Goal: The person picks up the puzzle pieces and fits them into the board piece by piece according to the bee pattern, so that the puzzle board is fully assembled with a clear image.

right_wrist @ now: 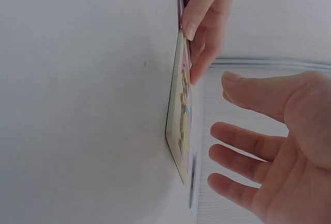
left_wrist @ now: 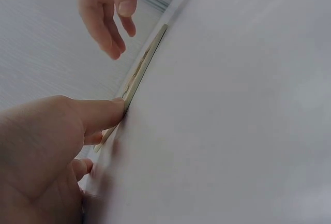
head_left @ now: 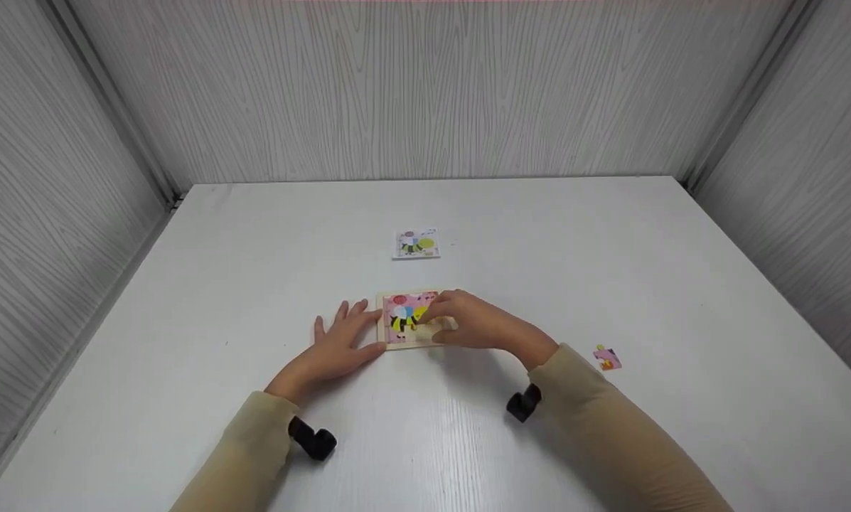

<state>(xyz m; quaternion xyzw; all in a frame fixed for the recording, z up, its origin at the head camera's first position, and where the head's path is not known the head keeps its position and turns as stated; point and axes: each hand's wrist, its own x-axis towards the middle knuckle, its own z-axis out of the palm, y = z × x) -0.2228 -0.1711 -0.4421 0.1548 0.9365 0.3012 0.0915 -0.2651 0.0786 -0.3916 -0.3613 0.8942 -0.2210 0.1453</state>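
Grey wood-grain panels (head_left: 425,85) enclose the white tabletop (head_left: 148,284), where only the head view shows a loose piece (head_left: 607,358) toward the right edge and lays out plainly the bee-patterned board (head_left: 419,336), about midway between the left and right edges, with a card (head_left: 416,244) beyond it toward the far edge. At the board's left side, the left hand (head_left: 343,338) rests thumb and forefinger against it, unclenched, other fingers spread. From above, the right hand (head_left: 478,320) seems to touch the board, but both wrist views show relaxed fingers raised over it, grip released and holding nothing.
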